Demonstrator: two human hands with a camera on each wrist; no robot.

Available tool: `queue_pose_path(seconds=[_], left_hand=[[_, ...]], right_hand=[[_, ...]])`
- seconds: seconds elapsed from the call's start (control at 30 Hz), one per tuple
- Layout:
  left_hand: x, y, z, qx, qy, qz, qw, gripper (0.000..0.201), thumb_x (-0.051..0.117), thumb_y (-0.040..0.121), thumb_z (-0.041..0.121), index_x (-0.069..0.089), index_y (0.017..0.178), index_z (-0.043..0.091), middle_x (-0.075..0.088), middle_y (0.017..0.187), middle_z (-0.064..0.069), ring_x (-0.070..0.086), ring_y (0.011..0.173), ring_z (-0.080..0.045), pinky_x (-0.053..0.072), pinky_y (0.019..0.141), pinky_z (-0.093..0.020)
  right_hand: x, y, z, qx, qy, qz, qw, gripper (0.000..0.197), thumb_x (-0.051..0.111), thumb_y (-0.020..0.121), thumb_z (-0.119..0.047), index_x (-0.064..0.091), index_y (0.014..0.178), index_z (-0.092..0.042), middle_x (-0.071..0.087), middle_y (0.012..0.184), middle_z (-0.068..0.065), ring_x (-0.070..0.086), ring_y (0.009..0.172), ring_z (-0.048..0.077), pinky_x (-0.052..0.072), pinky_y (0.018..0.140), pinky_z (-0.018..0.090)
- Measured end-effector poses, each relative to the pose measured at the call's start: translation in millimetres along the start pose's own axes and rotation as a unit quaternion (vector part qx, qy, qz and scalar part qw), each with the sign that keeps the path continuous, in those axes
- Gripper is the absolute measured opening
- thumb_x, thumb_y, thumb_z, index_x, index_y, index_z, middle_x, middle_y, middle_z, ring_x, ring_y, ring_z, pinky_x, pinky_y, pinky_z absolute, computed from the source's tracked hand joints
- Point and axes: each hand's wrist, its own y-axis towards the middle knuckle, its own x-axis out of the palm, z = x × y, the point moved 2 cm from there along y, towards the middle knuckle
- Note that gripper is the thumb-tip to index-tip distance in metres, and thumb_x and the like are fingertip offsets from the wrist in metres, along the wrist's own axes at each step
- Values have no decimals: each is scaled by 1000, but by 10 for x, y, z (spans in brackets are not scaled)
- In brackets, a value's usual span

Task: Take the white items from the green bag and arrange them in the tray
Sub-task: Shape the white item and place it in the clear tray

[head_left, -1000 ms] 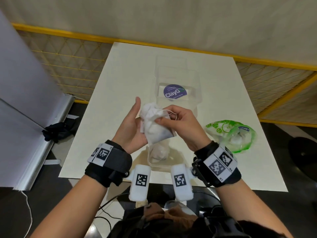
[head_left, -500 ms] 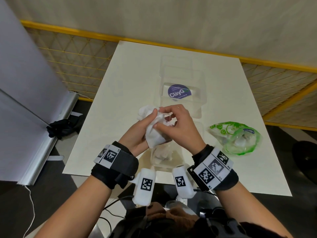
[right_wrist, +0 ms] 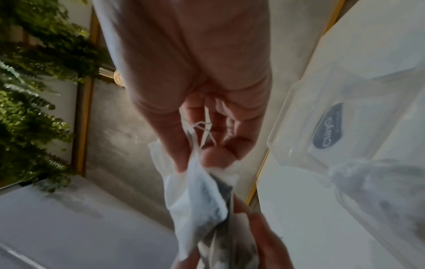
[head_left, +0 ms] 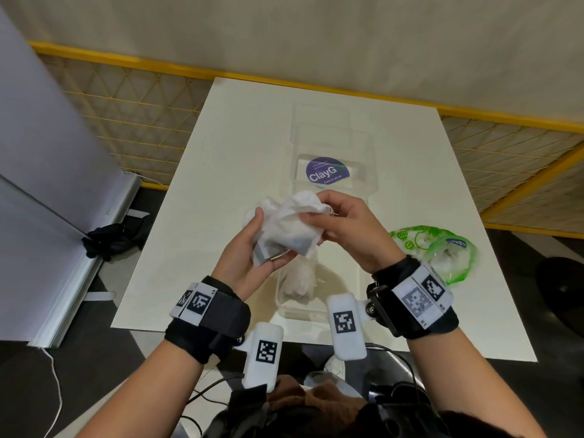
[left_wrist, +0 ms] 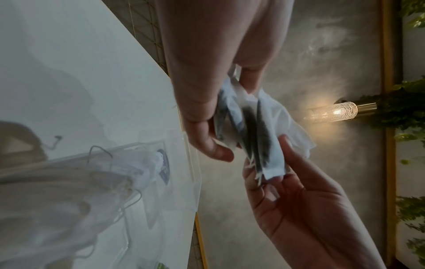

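Observation:
Both hands hold a bunch of white tea-bag-like sachets (head_left: pixel 289 227) above the clear plastic tray (head_left: pixel 328 306). My left hand (head_left: pixel 252 251) cups and grips the lower part of the bunch (left_wrist: pixel 250 127). My right hand (head_left: pixel 344 226) pinches the top edge and the thin strings of the sachets (right_wrist: pixel 202 183). Dark contents show through the paper. More white sachets (head_left: pixel 298 278) lie inside the tray below the hands. The green bag (head_left: pixel 434 248) lies on the table to the right, with white items still showing inside it.
The tray's clear lid (head_left: pixel 331 147) with a purple round sticker (head_left: pixel 327 174) lies open behind the hands on the white table (head_left: pixel 221 172). A black cloth (head_left: pixel 112 240) lies on the floor at the left, and a yellow mesh railing (head_left: pixel 126 99) runs behind.
The bunch of sachets has turned in the hands. My left hand went from an open palm beside it to a grip round its lower part; my right hand keeps pinching the top.

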Motion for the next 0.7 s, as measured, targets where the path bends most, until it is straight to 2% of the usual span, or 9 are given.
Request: queue_pose_path(seconds=[0.17, 0.23, 0.3, 0.43, 0.5, 0.53, 0.57, 0.63, 0.7], left_hand=[[37, 18, 13, 5, -29, -15, 999, 61, 54, 78, 46, 54, 126, 9, 65, 119, -14, 62, 111, -26, 49, 94, -40], [47, 34, 23, -6, -47, -28, 998, 50, 54, 79, 39, 57, 121, 11, 64, 118, -16, 63, 106, -27, 52, 88, -39], [33, 51, 34, -14, -59, -32, 998, 42, 51, 81, 34, 58, 117, 14, 62, 119, -17, 62, 103, -28, 52, 85, -39], [-68, 60, 21, 5, -53, -31, 998, 41, 54, 79, 38, 60, 112, 15, 66, 106, -12, 64, 94, -27, 54, 76, -38], [-76, 39, -2, 8, -34, -48, 998, 49, 67, 69, 47, 64, 107, 15, 69, 105, -11, 66, 94, -28, 54, 79, -44], [-66, 35, -17, 11, -10, -63, 998, 51, 76, 62, 45, 68, 103, 15, 69, 104, -12, 67, 93, -27, 56, 78, -44], [-49, 32, -30, 18, 19, -74, 997, 45, 81, 60, 38, 71, 98, 17, 70, 102, -11, 68, 90, -24, 58, 74, -40], [-41, 43, -40, 32, 63, -70, 995, 22, 77, 68, 20, 74, 89, 19, 71, 92, -9, 67, 76, -18, 57, 64, -30], [-53, 58, -24, 41, 82, -54, 994, 22, 70, 72, 8, 72, 93, 15, 70, 88, -9, 66, 73, -18, 55, 59, -27]], right_hand=[[54, 24, 73, 44, 31, -19, 998, 12, 60, 84, -1, 60, 84, -13, 59, 80, 6, 59, 71, 14, 48, 55, 21], [105, 23, 105, 58, 31, -42, 997, 12, 61, 84, -1, 59, 85, -13, 58, 84, 8, 58, 76, 18, 49, 59, 24], [129, 17, 117, 68, 37, -62, 995, 16, 60, 84, 0, 58, 88, -15, 59, 83, 6, 60, 74, 16, 51, 58, 22], [58, 50, 84, 63, 107, -31, 992, 26, 58, 86, 1, 55, 103, -19, 61, 88, 4, 60, 74, 14, 54, 55, 23], [32, 67, 70, 54, 115, -21, 992, 34, 56, 87, 1, 52, 111, -22, 58, 92, 6, 60, 74, 13, 55, 56, 22], [35, 66, 66, 52, 113, -28, 992, 37, 55, 88, 1, 51, 115, -24, 56, 93, 8, 60, 73, 14, 56, 57, 23], [48, 60, 66, 51, 104, -42, 992, 39, 54, 88, 1, 50, 117, -25, 55, 93, 8, 60, 73, 16, 57, 58, 24], [76, 38, 55, 44, 57, -76, 994, 39, 56, 88, -3, 50, 117, -29, 60, 91, 2, 63, 74, 18, 58, 62, 27], [66, 34, 25, 25, -17, -89, 996, 35, 60, 87, -9, 53, 113, -31, 62, 88, -3, 63, 76, 16, 56, 63, 29]])
